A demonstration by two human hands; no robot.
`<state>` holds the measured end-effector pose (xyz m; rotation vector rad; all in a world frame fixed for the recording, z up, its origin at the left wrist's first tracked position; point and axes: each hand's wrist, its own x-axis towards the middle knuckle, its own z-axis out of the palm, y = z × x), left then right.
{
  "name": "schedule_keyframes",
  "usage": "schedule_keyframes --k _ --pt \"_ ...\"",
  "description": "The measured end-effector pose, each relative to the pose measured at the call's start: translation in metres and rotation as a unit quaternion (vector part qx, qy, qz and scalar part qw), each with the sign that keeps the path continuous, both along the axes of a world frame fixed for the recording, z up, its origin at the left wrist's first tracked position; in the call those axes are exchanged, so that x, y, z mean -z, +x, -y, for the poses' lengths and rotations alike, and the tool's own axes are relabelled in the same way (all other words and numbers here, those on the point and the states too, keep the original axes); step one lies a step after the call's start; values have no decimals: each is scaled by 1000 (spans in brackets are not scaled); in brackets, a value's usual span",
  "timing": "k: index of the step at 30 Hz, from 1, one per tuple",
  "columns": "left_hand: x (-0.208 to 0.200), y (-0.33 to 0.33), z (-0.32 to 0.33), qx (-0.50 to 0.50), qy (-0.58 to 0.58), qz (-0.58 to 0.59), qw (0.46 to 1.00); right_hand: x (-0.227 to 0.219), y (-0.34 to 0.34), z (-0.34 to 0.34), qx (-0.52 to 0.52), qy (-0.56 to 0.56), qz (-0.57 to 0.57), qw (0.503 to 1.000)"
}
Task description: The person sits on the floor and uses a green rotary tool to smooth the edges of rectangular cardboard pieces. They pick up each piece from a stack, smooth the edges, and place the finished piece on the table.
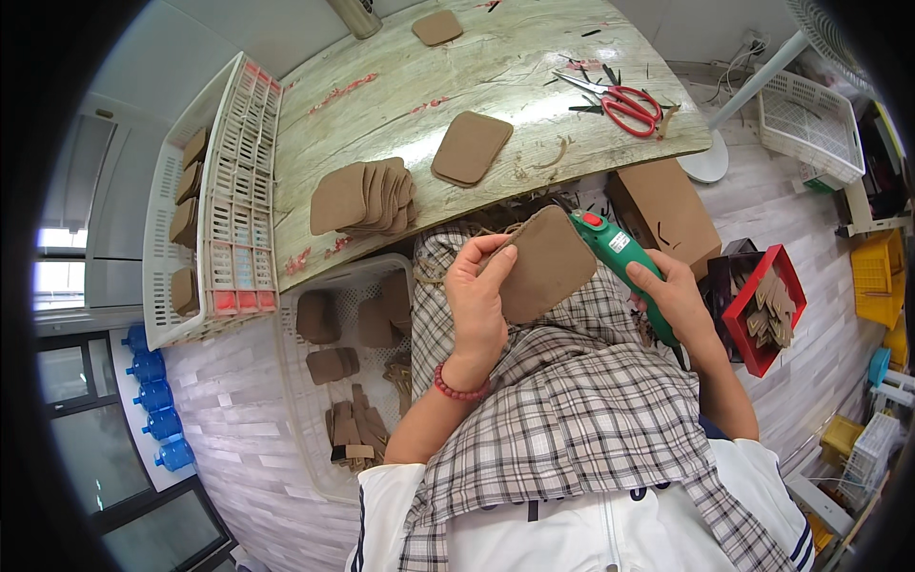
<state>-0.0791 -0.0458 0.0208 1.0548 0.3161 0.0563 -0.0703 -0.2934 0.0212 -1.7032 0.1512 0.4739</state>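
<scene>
My left hand [478, 300] pinches the left edge of a brown rounded-rectangle panel [553, 272], thumb on its face, above my lap. My right hand [683, 296] is wrapped round a green handheld electric cutter [620, 248] with a red button. The cutter's head lies close by the panel's upper right edge; whether its blade touches the panel I cannot tell. On the table [381, 114] just beyond, a fanned stack of similar brown panels [357, 198] lies at left, with another panel [472, 148] to its right.
Red-handled scissors [629, 108] lie among dark scraps at the table's right. A white crate [238, 191] stands left; a second crate [295, 419] below holds brown pieces. Right of me are a cardboard box [667, 214] and a red-rimmed box [732, 319] of scraps.
</scene>
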Motion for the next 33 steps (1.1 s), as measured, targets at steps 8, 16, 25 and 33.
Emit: schedule_keyframes --k 8,16,25,33 --pt "9 2 -3 -9 4 9 1000 -1 0 0 13 9 -14 1000" --pt "18 5 -3 -6 -24 2 1000 0 1 1 8 5 -16 1000" --pt "20 9 -2 1 -42 -8 999 4 3 3 9 0 -12 1000" --pt "23 15 -2 2 -37 -32 999 4 4 4 14 12 -24 1000"
